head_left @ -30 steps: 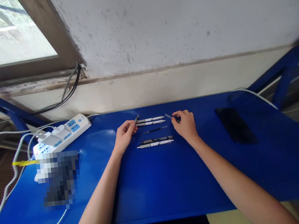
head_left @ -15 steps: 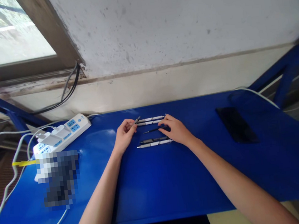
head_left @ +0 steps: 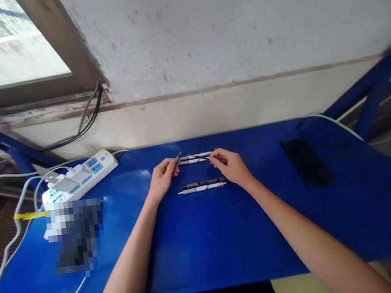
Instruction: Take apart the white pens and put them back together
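My left hand (head_left: pixel 162 178) pinches a small dark pen tip piece (head_left: pixel 178 157) at the left end of the far pens. My right hand (head_left: pixel 229 166) holds a thin dark ink refill (head_left: pixel 198 156) lifted off the table, its point aimed left toward that piece. Two white pens (head_left: pixel 197 160) lie side by side under the refill. Nearer to me lie a dark pen (head_left: pixel 203 182) and a white pen (head_left: pixel 202 188), parallel, between my hands.
All this rests on a blue table (head_left: pixel 206 239). A white power strip (head_left: pixel 79 177) with plugs and white cables (head_left: pixel 6 252) sits at the left. A black phone (head_left: pixel 306 162) lies flat at the right. A wall and window stand behind the table.
My right hand moved left, set down the small part it held, picked the thin refill up off the table and raised it toward the left hand. The left hand stayed in place.
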`<move>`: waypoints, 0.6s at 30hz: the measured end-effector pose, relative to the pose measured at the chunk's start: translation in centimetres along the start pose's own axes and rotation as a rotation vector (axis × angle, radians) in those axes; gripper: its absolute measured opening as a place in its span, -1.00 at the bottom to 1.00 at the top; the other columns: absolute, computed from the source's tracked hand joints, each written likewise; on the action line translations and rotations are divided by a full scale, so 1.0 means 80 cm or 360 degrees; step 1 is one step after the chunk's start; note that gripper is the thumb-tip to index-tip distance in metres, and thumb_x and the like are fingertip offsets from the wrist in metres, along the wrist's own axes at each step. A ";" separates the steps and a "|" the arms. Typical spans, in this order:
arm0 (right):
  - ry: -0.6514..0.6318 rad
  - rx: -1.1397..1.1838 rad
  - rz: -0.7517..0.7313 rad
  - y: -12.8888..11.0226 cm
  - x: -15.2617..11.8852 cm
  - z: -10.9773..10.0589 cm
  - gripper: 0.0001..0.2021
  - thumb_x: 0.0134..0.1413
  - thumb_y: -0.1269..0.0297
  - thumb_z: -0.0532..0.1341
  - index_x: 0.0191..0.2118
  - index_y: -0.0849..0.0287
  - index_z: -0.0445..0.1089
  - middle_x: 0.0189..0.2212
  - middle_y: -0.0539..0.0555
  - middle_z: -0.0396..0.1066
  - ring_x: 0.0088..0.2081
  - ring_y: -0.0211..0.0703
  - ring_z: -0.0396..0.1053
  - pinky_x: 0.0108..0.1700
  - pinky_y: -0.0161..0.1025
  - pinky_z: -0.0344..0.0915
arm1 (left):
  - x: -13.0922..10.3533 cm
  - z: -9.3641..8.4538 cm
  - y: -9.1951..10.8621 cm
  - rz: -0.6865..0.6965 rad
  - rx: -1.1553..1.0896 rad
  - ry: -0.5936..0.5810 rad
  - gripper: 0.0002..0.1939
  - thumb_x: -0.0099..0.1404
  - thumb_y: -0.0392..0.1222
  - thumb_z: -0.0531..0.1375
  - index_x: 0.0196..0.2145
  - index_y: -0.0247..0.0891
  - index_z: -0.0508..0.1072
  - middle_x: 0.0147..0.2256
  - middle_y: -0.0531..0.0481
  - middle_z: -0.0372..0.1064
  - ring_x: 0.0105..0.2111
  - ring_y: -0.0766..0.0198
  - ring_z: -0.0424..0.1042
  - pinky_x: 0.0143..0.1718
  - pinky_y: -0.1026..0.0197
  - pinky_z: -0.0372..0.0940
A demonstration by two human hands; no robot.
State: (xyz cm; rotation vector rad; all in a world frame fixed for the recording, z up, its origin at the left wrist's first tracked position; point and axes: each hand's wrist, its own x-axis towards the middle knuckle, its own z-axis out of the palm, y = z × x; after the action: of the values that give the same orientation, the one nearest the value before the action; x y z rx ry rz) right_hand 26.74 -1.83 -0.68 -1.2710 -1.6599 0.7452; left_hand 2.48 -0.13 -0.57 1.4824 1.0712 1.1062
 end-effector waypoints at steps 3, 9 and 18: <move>-0.0019 0.0217 0.0088 0.003 0.001 0.002 -0.81 0.16 0.10 0.17 -0.34 0.10 0.36 -0.49 0.00 0.39 -0.45 -0.17 0.37 -0.33 -0.21 0.32 | -0.001 0.000 0.001 -0.0021 0.0021 0.0005 -0.68 0.28 0.08 0.18 -0.28 -0.25 0.49 -0.49 0.04 0.36 -0.48 0.33 0.31 -0.38 0.27 0.23; -0.0081 0.0265 0.0104 0.000 0.000 0.002 -0.79 0.14 0.07 0.18 -0.36 0.10 0.37 -0.52 -0.01 0.38 -0.46 -0.18 0.35 -0.34 -0.22 0.31 | -0.003 0.002 0.008 -0.0050 0.0054 -0.0001 -0.67 0.23 0.07 0.22 -0.23 -0.25 0.52 -0.49 0.03 0.38 -0.47 0.30 0.32 -0.38 0.25 0.25; 0.0052 0.0705 0.0325 -0.002 0.006 -0.006 -0.78 -0.01 0.06 0.32 -0.38 0.11 0.44 -0.58 -0.06 0.31 -0.53 -0.23 0.30 -0.38 -0.21 0.33 | -0.005 0.001 0.006 -0.0008 0.0077 0.0016 -0.74 0.20 -0.04 0.27 -0.22 -0.23 0.54 -0.38 0.00 0.47 -0.40 0.29 0.39 -0.33 0.25 0.28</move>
State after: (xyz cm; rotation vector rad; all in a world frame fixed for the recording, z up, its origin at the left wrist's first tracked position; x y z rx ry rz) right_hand 27.10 -1.42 -0.18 -1.1308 -1.2559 1.1374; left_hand 2.56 -0.58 -0.19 1.5122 1.1152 1.0922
